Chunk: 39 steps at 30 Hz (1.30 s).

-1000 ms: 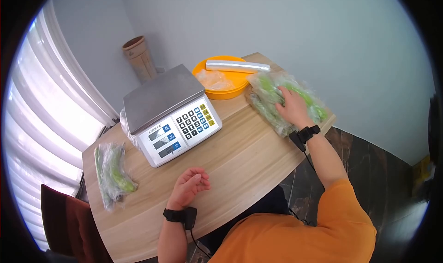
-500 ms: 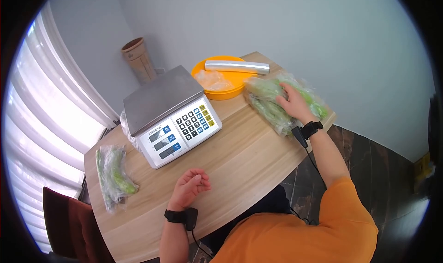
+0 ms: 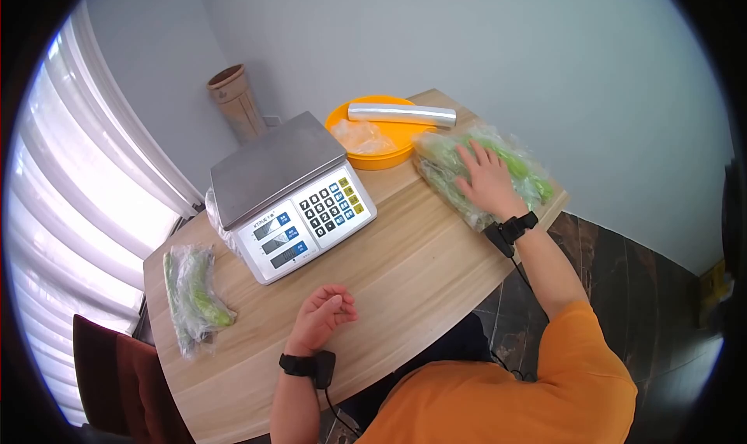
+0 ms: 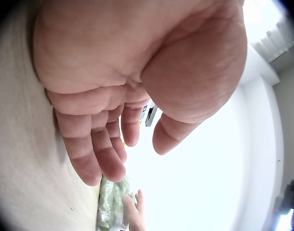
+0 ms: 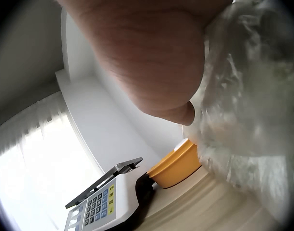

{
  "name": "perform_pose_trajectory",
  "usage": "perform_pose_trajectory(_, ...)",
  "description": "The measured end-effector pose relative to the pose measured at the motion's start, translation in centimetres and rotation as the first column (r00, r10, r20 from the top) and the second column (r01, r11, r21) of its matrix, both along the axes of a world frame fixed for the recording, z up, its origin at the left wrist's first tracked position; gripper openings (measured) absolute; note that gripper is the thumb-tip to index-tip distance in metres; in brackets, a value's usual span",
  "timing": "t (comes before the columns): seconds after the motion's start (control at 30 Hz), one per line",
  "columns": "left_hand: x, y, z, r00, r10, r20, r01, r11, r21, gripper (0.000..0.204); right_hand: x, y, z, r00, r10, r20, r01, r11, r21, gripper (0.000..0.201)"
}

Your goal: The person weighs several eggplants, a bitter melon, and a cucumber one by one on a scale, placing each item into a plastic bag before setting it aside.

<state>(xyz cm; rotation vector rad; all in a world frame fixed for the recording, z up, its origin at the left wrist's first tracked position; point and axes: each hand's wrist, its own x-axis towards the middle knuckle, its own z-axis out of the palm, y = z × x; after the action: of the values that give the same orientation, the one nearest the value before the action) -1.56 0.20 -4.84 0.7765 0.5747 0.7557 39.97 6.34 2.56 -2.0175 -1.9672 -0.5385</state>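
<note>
My right hand (image 3: 492,182) rests on a pile of clear plastic bags of long green vegetables (image 3: 520,160) at the table's right end. Its fingers are spread and fairly straight over the plastic. In the right wrist view the crinkled bag (image 5: 248,106) fills the right side, and the fingers are mostly hidden behind the heel of the hand. The left hand (image 3: 319,316) lies on its side on the table near the front edge, fingers loosely bent. The left wrist view shows nothing between its fingers and thumb (image 4: 171,134).
A price scale (image 3: 272,171) with a flat metal plate stands mid-table. Behind it, an orange basin (image 3: 377,162) bears a clear film roll (image 3: 401,115) and crumpled plastic (image 3: 362,136). Another bag of green vegetables (image 3: 198,300) lies at the left. A red-brown chair (image 3: 124,374) stands beside the table.
The right hand's fingers have spread out from a more bent pose on the bags, and the hand has shifted slightly left. The left hand has kept its place.
</note>
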Motion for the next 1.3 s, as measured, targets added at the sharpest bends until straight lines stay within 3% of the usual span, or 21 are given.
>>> perform_pose_trajectory(0.3,0.2,-0.2,0.1,0.999,-0.002,-0.032,0.003,1.0,0.015,0.021,-0.1,-0.7,0.3,0.998,0.01,-0.069,-0.022,0.985,-0.171,0.072)
perform_pose_trajectory(0.4,0.1,-0.3,0.0,0.999,-0.007,-0.04,0.008,1.0,0.028,0.02,-1.2,-1.0,0.2,1.0,0.025,0.001,-0.025,1.0,0.019,0.063)
perform_pose_trajectory(0.5,0.0,-0.3,0.2,0.999,-0.001,-0.052,0.003,0.999,0.035,0.021,-4.6,-2.1,1.7,0.89,0.397,-0.226,-0.33,0.901,0.282,0.043)
perform_pose_trajectory(0.53,0.1,-0.3,0.1,0.998,0.002,-0.058,0.0,0.999,0.036,0.021,-5.9,-2.4,1.4,0.758,0.409,-0.509,-0.396,0.908,0.14,0.038)
perform_pose_trajectory(0.6,0.0,-0.4,0.2,0.998,0.008,-0.067,-0.005,0.999,0.038,0.021,-8.9,-3.2,0.3,0.367,0.187,-0.911,-0.611,0.788,-0.084,0.026)
perform_pose_trajectory(0.67,0.1,-0.5,0.6,0.997,0.012,-0.071,-0.009,0.999,0.045,0.021,-11.6,-3.3,-2.4,0.044,-0.021,-0.999,-0.841,0.538,-0.049,0.024)
perform_pose_trajectory(0.77,0.2,-0.7,1.0,0.994,0.022,-0.11,-0.02,1.0,0.014,0.021,-15.0,-3.3,-3.0,0.122,-0.22,-0.968,-0.966,0.199,-0.167,0.024)
perform_pose_trajectory(0.87,0.0,-0.6,0.7,0.996,-0.003,-0.087,0.006,0.999,0.039,0.022,-17.4,-2.4,-3.6,0.047,-0.354,-0.934,-0.997,0.045,-0.067,0.026)
perform_pose_trajectory(0.97,-0.7,-0.5,0.9,0.983,0.045,-0.179,-0.027,0.994,0.104,0.025,-18.3,-1.2,-5.0,0.004,-0.502,-0.865,-1.0,0.004,-0.007,0.03)
perform_pose_trajectory(1.07,-2.1,-0.1,2.1,0.928,0.221,-0.301,-0.177,0.97,0.166,0.025,-17.2,-0.2,-6.2,-0.085,-0.647,-0.758,-0.995,0.011,0.103,0.035)
perform_pose_trajectory(1.17,-4.5,0.4,3.9,0.776,0.496,-0.389,-0.379,0.86,0.341,0.019,-16.9,0.4,-7.4,-0.165,-0.695,-0.699,-0.978,0.025,0.205,0.035)
perform_pose_trajectory(1.23,-7.2,2.1,3.5,0.606,0.695,-0.386,-0.496,0.71,0.5,0.016,-16.8,0.4,-7.4,-0.124,-0.668,-0.733,-0.986,0.003,0.165,0.036)
perform_pose_trajectory(1.3,-10.9,4.8,2.3,0.076,0.925,-0.372,-0.356,0.373,0.857,0.018,-16.7,0.3,-7.3,-0.105,-0.647,-0.755,-0.99,-0.008,0.144,0.036)
